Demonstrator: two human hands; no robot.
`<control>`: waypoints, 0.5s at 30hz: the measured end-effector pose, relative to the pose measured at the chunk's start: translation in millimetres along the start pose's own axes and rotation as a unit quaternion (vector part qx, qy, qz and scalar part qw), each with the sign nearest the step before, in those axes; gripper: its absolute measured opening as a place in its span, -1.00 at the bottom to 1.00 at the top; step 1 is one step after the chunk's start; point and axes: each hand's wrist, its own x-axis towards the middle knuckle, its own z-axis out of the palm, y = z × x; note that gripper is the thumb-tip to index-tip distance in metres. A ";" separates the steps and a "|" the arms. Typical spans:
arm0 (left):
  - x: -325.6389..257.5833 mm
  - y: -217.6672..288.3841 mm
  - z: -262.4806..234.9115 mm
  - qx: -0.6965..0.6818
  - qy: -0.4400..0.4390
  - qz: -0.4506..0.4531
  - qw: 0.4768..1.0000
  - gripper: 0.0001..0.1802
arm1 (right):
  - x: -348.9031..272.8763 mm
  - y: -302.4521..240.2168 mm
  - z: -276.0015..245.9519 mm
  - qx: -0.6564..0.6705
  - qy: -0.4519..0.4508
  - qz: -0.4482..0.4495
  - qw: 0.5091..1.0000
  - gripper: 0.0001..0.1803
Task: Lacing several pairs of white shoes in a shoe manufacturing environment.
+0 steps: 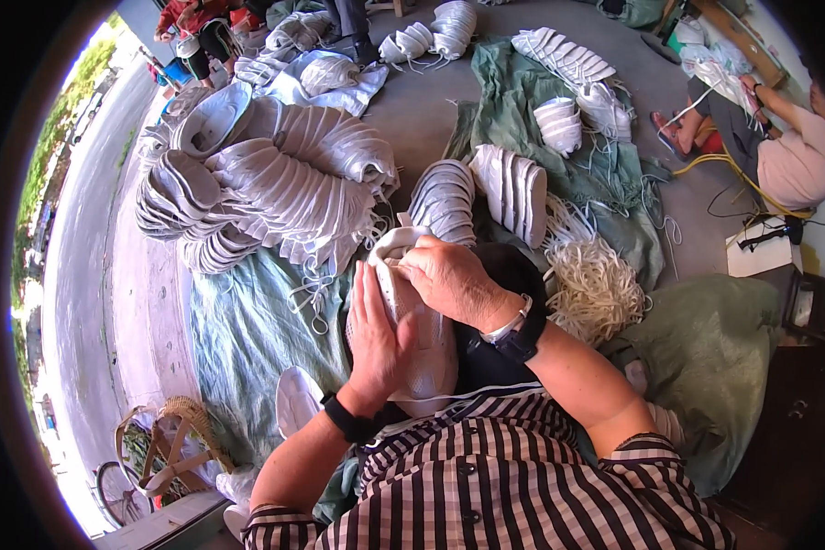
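Head view, looking down at lap level.

Left hand [376, 335]: laid flat against the left side of a white shoe upper [422, 348], fingers extended upward and close together, palm pressed to the fabric. Black wristband [348, 423] on the wrist.

Right hand [449, 280]: curled over the top of the same white shoe upper, fingers bent and gripping its upper edge. Watch with black strap [515, 337] on the wrist.

White shoe upper: clamped between both hands, held upright over the lap, just above a black-and-white striped shirt [504, 486]. Position: centre of view, near the lower edge of a green tarp [247, 330].

Surroundings, left: large heap of stacked white shoe uppers [275, 174] lying in overlapping rows on the green tarp. Woven basket [179, 440] at lower left, beside a bicycle wheel [119, 490]. Paved road [82, 247] at far left.

Surroundings, centre and right: two short stacks of white uppers [486, 192] just beyond the hands. Bundle of cream laces [596, 284] just right of the right wrist. Further stacks [564, 60] on a second green sheet [559, 156] toward the top.

Other persons: one seated at upper right in a pink top [802, 160], well apart from the hands; another at upper left in red clothing [192, 14], partly cut off by the rim.
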 end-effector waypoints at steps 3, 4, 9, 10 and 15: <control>-52.4 3.1 -18.3 -0.005 -0.062 0.011 0.998 0.00 | -9.9 -4.2 -12.4 0.273 -0.036 0.196 0.941 -0.80; -72.4 7.1 -29.3 -0.037 -0.091 -0.019 0.995 0.01 | -19.1 -16.3 -20.3 0.377 0.002 0.248 0.892 -0.77; -149.1 -5.5 -42.7 -0.002 -0.038 -0.038 0.999 -0.38 | -103.8 -48.0 -20.2 0.301 -0.011 0.227 0.926 -0.80; -165.7 -12.4 -47.2 -0.020 -0.064 -0.028 0.997 -0.52 | -114.0 -53.6 -23.1 0.291 -0.109 0.235 0.921 -0.81; -150.7 -29.6 -79.2 -0.033 -0.128 0.033 0.991 -0.90 | -120.9 -47.1 -39.9 0.244 -0.223 0.239 0.913 -0.76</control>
